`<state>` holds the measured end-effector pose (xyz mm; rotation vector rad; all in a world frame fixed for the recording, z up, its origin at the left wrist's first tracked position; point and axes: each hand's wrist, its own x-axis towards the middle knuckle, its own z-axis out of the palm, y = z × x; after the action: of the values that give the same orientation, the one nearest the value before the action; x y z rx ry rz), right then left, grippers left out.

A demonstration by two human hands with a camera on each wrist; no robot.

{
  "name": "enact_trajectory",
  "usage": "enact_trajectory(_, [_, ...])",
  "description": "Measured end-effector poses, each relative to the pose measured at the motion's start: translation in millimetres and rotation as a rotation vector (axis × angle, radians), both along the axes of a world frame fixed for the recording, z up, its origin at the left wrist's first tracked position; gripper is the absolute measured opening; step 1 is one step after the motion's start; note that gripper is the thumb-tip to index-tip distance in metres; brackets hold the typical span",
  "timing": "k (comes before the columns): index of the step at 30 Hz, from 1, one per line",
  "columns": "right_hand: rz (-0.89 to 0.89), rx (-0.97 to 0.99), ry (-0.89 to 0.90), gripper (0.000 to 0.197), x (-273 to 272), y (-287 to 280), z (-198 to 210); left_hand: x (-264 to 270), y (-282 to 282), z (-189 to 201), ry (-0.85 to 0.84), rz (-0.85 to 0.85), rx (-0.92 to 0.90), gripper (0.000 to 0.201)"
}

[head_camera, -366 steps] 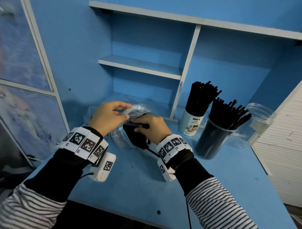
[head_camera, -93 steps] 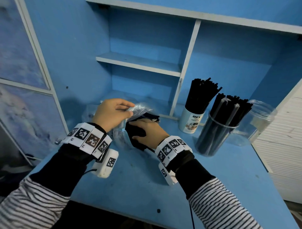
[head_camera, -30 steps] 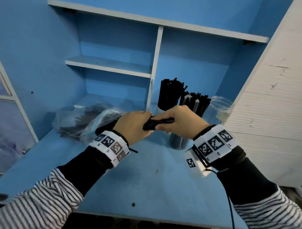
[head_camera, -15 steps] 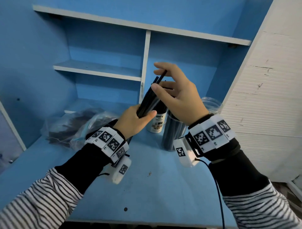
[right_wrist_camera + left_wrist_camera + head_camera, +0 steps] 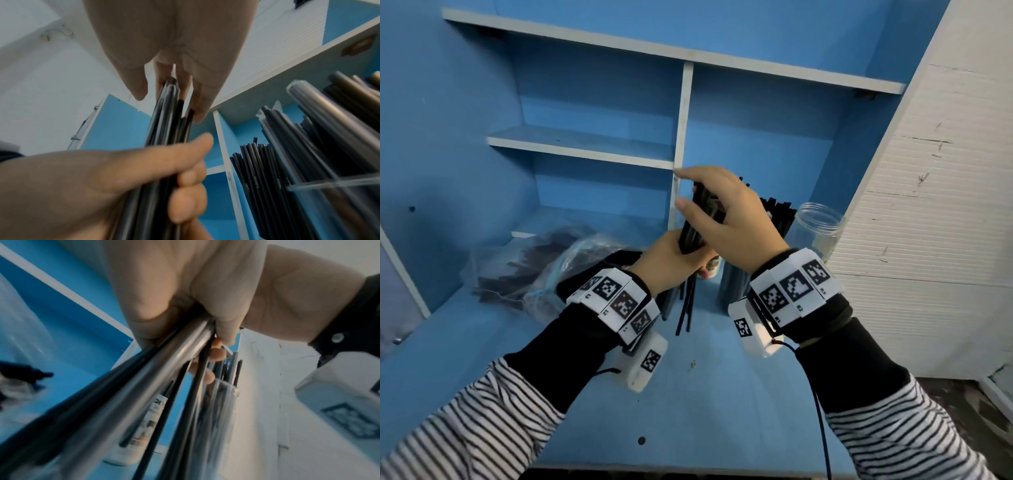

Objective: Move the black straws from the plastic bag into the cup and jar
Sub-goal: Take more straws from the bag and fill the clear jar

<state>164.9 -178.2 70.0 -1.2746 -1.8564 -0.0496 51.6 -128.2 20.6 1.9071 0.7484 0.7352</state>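
Note:
A bundle of black straws (image 5: 693,226) stands nearly upright, and a few of its lower ends touch the blue desk (image 5: 592,394). My left hand (image 5: 688,253) grips the bundle low down. My right hand (image 5: 685,192) holds its top ends between thumb and fingers. The right wrist view shows the same bundle (image 5: 164,121) and my left hand (image 5: 102,186) round it. Behind my hands, the white paper cup (image 5: 711,272) is mostly hidden. The clear jar full of straws (image 5: 777,216) stands to its right. The plastic bag (image 5: 534,270) with more straws lies at the left.
An empty clear jar (image 5: 815,229) stands at the back right against a white panel (image 5: 928,240). Blue shelves (image 5: 585,147) with a white divider (image 5: 683,137) rise behind the desk. A white edge (image 5: 424,305) borders the desk at the left.
The bundle has swung more upright, with its lower ends now down on the desk. My right hand has come down from a spread pose and taken hold of the top ends.

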Motion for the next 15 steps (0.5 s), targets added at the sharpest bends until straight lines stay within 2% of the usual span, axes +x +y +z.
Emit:
enact_trajectory(3, [0.01, 0.018, 0.015, 0.041, 0, 0, -6, 7, -2, -6, -0.081, 0.01, -0.035, 0.028])
enact_trajectory(6, [-0.034, -0.095, 0.016, 0.03, 4, 1, -23, 11, 1, -22, 0.037, -0.007, -0.075, 0.017])
enact_trajectory(8, [-0.043, -0.097, -0.009, 0.025, 7, 3, -35, 11, 4, -39, 0.095, -0.013, -0.124, 0.016])
enact_trajectory(12, [-0.023, -0.089, 0.012, 0.034, 7, 6, -44, 9, 9, -58, 0.118, 0.067, -0.199, 0.018])
enact_trajectory(15, [-0.008, -0.064, 0.006, 0.026, 6, 8, -43, 9, 7, -56, 0.101, 0.092, -0.203, 0.018])
